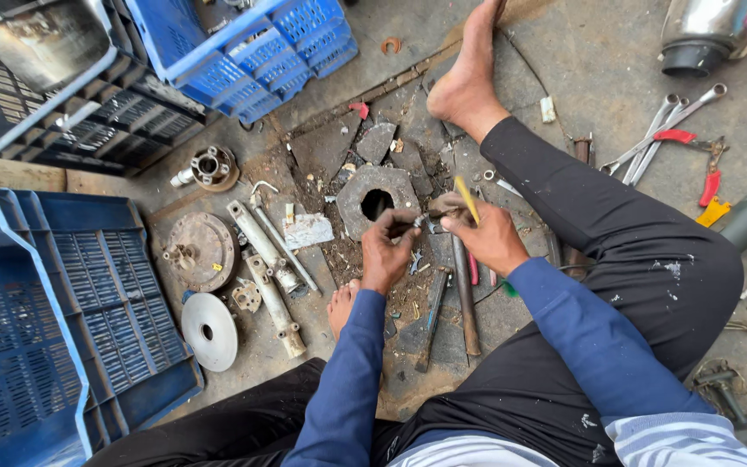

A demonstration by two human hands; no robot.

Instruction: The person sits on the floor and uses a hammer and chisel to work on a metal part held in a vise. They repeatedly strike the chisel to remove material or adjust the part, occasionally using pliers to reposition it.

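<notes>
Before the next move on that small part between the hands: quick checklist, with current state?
1. Left hand pinching the small metal part: ok, fingertips closed on it.
2. Right hand holding the yellow-handled tool: ok, handle sticks up out of the grip.
3. Tool tip seated on the part: cannot tell, the fingers hide it.
4. Work supported: ok, hands are at the edge of the metal block with the round hole.
5. Bare feet away from the work: not ok, the left foot lies just below the hands among loose bars.
6. Spare tools within reach: ok, wrenches and red-handled pliers lie on the right.
</notes>
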